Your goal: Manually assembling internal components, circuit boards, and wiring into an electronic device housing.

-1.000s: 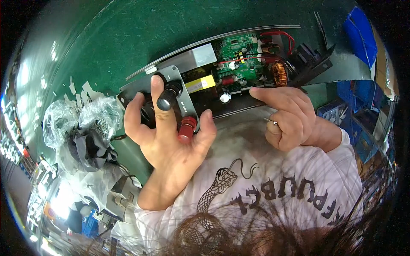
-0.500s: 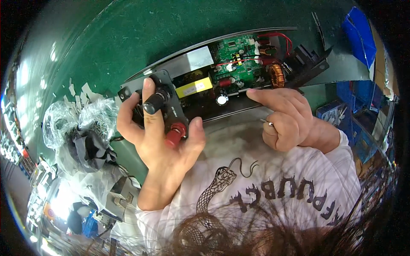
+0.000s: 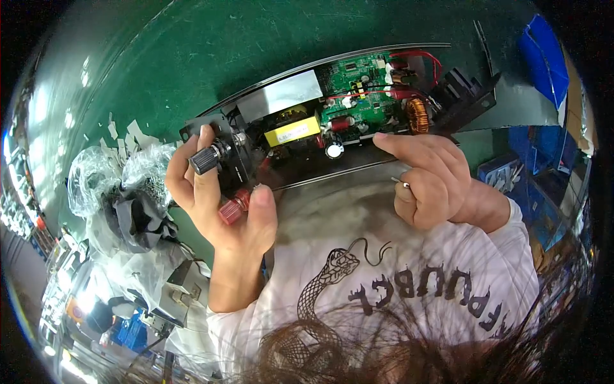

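Note:
A long black metal case (image 3: pixel 358 160) lies open before me, showing a green circuit board (image 3: pixel 368 115), a yellow-wrapped transformer (image 3: pixel 292 132) and a copper coil (image 3: pixel 417 115). My left hand (image 3: pixel 220 214) grips the black end panel (image 3: pixel 240 163) at the left end of the case. A black terminal post (image 3: pixel 206 160) and a red terminal post (image 3: pixel 234 207) stick out of this panel among my fingers. My right hand (image 3: pixel 432 182) rests its extended index finger on the case's near side. Its other fingers curl around a thin metal-tipped rod (image 3: pixel 404 184), mostly hidden.
Another black end panel (image 3: pixel 470 96) with wires stands at the right end. Clear plastic bags (image 3: pixel 93 182) and paper scraps (image 3: pixel 128 137) lie to the left on the green tabletop (image 3: pixel 256 25). Blue bins (image 3: pixel 543 185) stand right, and a blue folded piece (image 3: pixel 543 64) lies far right.
My left hand has tilted the end panel toward the case's left end, moving left with it. The terminal posts now point more to the left. My right hand has hardly moved.

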### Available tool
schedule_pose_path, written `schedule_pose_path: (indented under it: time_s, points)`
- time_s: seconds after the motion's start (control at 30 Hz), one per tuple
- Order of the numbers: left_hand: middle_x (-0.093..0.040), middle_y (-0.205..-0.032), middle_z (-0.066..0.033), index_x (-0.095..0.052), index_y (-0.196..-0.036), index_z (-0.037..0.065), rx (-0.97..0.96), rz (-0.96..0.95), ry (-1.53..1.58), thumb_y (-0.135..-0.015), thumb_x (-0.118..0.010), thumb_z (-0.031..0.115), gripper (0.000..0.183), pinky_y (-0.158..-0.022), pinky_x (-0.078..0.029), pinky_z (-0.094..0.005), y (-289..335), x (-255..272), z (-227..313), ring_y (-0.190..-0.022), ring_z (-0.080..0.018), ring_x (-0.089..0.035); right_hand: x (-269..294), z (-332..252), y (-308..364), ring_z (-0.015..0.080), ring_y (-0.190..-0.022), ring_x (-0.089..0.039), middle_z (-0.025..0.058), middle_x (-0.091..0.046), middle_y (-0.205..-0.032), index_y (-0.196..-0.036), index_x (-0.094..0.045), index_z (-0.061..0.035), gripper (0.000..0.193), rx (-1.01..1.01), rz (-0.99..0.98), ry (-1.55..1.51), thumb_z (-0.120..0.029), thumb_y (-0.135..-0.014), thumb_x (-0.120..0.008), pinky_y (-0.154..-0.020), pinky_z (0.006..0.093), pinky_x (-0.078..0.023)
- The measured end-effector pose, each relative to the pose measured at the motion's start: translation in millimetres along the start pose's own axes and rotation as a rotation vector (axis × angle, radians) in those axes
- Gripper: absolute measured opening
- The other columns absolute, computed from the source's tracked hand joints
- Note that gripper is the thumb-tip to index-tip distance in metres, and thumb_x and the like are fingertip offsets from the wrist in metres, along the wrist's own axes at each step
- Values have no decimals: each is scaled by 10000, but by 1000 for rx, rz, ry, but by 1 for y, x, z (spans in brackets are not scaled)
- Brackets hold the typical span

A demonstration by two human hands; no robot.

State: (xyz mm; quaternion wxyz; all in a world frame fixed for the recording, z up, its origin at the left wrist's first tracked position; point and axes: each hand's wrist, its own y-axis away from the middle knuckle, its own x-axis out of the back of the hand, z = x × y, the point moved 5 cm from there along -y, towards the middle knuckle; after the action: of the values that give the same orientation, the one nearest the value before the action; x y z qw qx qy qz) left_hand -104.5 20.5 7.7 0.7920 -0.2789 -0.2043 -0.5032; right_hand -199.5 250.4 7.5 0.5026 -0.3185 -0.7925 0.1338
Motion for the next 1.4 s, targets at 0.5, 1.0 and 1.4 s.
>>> schedule_pose_path:
  time_s: [0.5, 1.0, 1.4]
  points:
    - [-388, -1346, -214, -569, -1401, 23, 24, -70, -189, -756, -783, 319, 740, -981, -465, -392, 0, -9, 12, -1182, -339, -485, -2, -1, -1, 326, -721, -712, 347, -680, -995, -794, -352, -22, 116, 33, 4, 32, 19, -882, -415, -534, 379, -576]
    - [-383, -1361, -237, -544, -1378, -34, -157, -24, -102, -848, -745, 331, 675, -902, -541, -388, -1, -3, 3, -1099, -322, -575, -2, 1, 0, 334, -740, -721, 347, -682, -992, -774, -361, -26, 151, 20, 22, -11, 17, -867, -472, -561, 381, -589]
    - [-358, -1426, -238, -492, -1434, -13, -52, -6, 38, -905, -702, 342, 670, -1027, -465, -435, 6, 2, -6, -1242, -360, -506, -2, 2, 3, 343, -752, -727, 348, -680, -997, -763, -366, -25, 151, 31, 24, -24, 26, -849, -479, -564, 387, -591]
